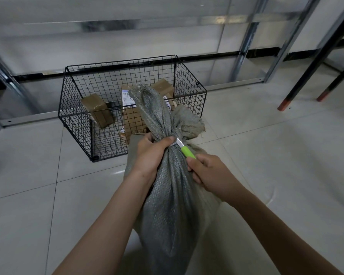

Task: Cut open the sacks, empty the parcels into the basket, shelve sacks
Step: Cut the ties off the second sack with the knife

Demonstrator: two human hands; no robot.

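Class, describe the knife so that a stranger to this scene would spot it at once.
Find the grey woven sack on the tiled floor, before the black wire basket. At its bunched neck, which the left hand grips, the right hand holds the knife. Its lime-green handle is the only bright colour nearby.

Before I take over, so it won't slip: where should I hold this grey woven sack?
At the bunched neck of the grey woven sack, just below the white tie, from the left like the left hand; the green-handled knife works from the right.
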